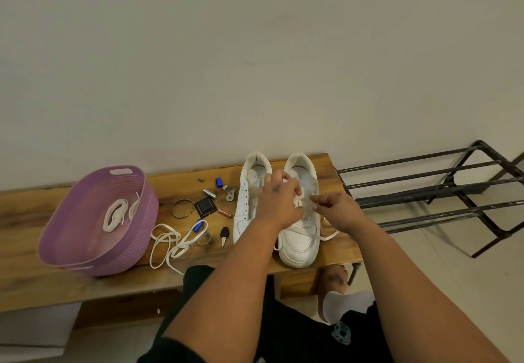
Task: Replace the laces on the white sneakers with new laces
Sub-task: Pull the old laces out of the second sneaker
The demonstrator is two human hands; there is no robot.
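The left hand (279, 202) covers most of the lacing area of the right-hand white leather sneaker (300, 238), its fingers curled onto the tongue and lace, so the eyelets beneath cannot be made out. The right hand (338, 211) pinches a flat white lace (329, 233) beside that shoe's eyelets. Both sneakers stand toes toward the person on the wooden bench (34, 280), the unlaced left-hand white sneaker (245, 206) touching its mate; insole print is illegible.

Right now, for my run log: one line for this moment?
step: lacing | left hand: on right sneaker | right hand: pinching lace | left sneaker: unlaced
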